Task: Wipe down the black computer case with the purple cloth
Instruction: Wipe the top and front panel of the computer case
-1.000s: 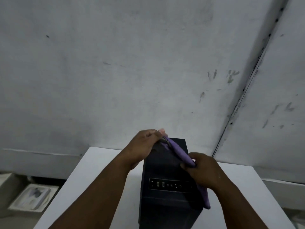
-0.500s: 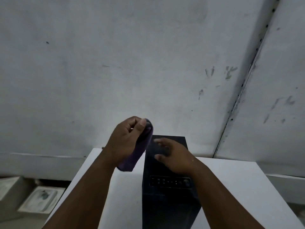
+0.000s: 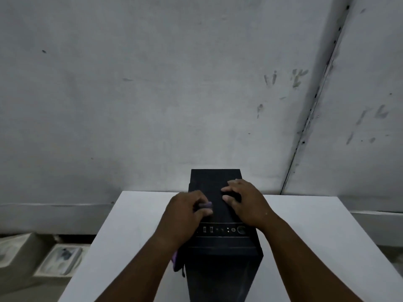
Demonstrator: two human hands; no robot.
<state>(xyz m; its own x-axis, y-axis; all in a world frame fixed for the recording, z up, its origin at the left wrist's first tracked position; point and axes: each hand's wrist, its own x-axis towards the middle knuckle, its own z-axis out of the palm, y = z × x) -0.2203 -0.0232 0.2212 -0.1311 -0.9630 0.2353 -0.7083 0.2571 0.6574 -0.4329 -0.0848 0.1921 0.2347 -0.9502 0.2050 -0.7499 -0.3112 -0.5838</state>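
Your left hand [image 3: 189, 211] grips the bunched purple cloth [image 3: 205, 205], mostly hidden, on the upright black computer case [image 3: 220, 216]; your right hand [image 3: 244, 201] presses the top, fingers spread.

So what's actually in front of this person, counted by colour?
Black: 1, the computer case, upright on the table, with the left hand and right hand on its top.
Purple: 1, the cloth, gripped by the left hand.
White: 1, the table.
Pale: 2, the trays on the floor at left, contents too blurred to tell.
Total: 5
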